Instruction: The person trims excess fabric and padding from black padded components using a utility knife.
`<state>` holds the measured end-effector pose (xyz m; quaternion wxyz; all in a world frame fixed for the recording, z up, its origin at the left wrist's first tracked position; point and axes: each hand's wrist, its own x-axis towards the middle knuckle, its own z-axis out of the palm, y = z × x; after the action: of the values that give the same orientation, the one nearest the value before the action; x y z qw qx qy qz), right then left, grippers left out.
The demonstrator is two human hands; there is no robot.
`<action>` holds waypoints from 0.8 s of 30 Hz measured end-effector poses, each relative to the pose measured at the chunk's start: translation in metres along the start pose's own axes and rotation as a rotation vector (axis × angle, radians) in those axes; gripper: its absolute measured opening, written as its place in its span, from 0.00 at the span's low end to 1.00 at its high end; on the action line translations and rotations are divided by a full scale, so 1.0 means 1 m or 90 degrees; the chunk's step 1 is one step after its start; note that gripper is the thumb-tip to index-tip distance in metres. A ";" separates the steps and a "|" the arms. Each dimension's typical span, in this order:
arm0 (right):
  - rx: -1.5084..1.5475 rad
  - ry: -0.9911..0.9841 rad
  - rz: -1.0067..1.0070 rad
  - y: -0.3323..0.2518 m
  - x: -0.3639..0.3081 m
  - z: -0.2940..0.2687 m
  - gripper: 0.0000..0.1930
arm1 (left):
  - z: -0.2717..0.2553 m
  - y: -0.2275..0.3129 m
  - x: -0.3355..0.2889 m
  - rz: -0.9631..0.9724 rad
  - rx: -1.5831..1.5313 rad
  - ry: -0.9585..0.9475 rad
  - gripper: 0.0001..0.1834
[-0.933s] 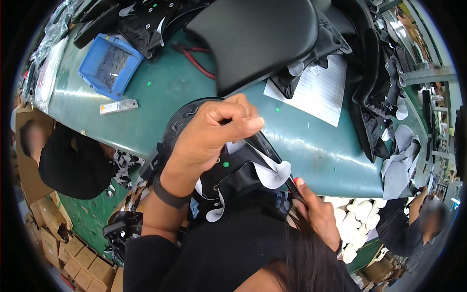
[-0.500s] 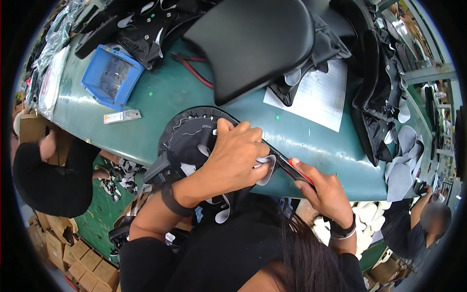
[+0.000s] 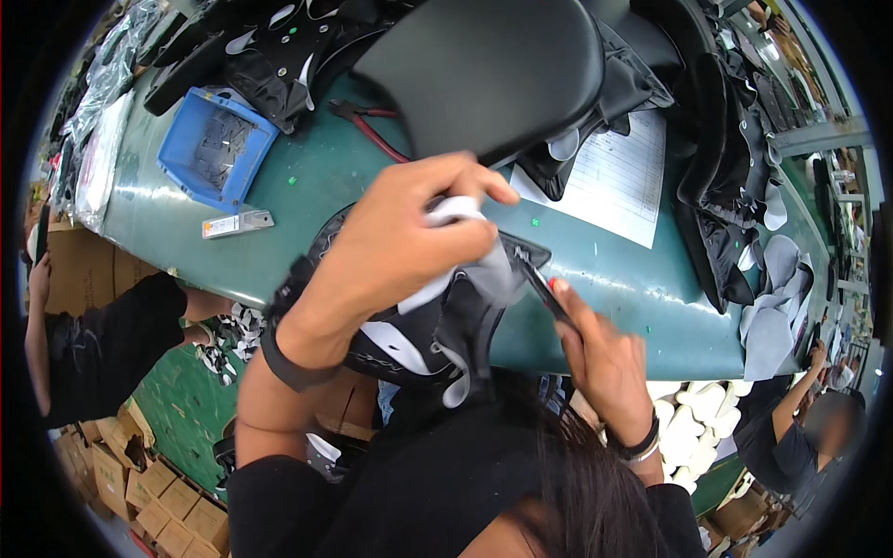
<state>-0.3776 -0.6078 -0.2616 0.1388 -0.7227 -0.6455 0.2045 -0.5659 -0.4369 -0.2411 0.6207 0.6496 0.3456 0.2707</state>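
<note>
Hands (image 3: 400,251) gripping black-and-white padded piece (image 3: 419,335); blue tray (image 3: 181,153) with small scraps.

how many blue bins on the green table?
1. The blue bin sits at the table's upper left, beyond the left hand and beside a small grey cutter. Black parts piled along the far edge could hide others.

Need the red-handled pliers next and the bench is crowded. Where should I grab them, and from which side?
Probably grip the red handles from the near, blue-tray side: they lie flat on bare green tabletop, while the jaw end tucks under black parts.
</note>
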 end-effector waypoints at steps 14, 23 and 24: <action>0.456 -0.321 0.183 0.003 0.029 -0.009 0.23 | 0.012 -0.045 0.001 0.003 0.085 0.011 0.14; 0.110 -0.328 -0.145 0.024 -0.010 -0.034 0.24 | -0.018 -0.041 -0.010 -0.006 -0.119 0.160 0.12; 0.066 -0.302 -0.118 0.015 -0.007 -0.036 0.23 | -0.023 -0.046 -0.015 0.094 0.167 0.195 0.12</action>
<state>-0.3478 -0.6142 -0.2360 0.0386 -0.5841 -0.7120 0.3878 -0.5982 -0.4346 -0.2836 0.4496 0.6997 0.4193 0.3640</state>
